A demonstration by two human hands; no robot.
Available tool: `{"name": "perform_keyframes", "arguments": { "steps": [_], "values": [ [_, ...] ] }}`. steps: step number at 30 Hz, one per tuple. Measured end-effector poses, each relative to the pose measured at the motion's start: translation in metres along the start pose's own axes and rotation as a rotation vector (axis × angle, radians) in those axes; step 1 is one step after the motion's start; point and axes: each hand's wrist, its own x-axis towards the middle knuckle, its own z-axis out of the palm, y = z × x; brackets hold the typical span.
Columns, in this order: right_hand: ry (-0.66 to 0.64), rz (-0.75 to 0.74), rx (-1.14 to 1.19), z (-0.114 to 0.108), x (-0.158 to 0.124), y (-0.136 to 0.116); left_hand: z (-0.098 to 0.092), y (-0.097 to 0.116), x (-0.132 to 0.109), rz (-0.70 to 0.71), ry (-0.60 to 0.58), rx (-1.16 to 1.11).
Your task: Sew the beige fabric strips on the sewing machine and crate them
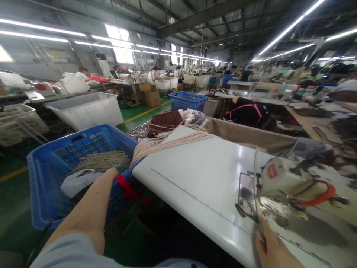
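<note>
My left hand (111, 174) reaches over the near rim of a blue plastic basket (41, 178), and its fingers are hidden inside. The basket holds a bundle of beige straps (100, 160) and a white plastic bag (76, 180). A red band (126, 188) hangs on the rim by my wrist. My right hand (272, 249) rests at the near edge of the white sewing table (200, 175), fingers closed on a thin beige strap (256, 175) that runs up past the sewing machine head (284, 178). A thick sheaf of beige straps (167, 141) lies across the table's far corner.
Brown fabric pieces (164, 121) and a plastic bag lie beyond the table. A white tub (89, 109) and another blue basket (186, 100) stand on the green floor. A person in black (248, 111) leans over a nearby station. Rows of workstations fill the hall.
</note>
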Motion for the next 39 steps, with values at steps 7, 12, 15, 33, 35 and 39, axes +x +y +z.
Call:
{"name": "perform_keyframes", "arguments": {
  "steps": [7,12,15,33,35,39],
  "values": [
    [-0.014,0.095,-0.01,0.004,-0.003,-0.009,-0.003,0.042,0.017,0.135,0.202,0.032],
    [-0.198,0.185,0.03,-0.016,0.003,-0.017,0.034,0.15,-0.016,0.673,0.299,-0.204],
    [-0.287,0.243,0.062,-0.029,0.006,-0.024,0.067,0.225,-0.076,0.965,0.181,-0.386],
    [0.095,0.347,0.293,-0.026,-0.024,0.01,0.134,0.381,-0.279,1.516,0.047,-0.183],
    [0.088,0.358,0.248,-0.022,-0.025,0.017,0.132,0.379,-0.28,1.526,0.074,-0.164],
    [0.12,0.298,0.206,-0.019,-0.027,0.019,0.128,0.378,-0.284,1.528,0.107,-0.131]
  ]
}}
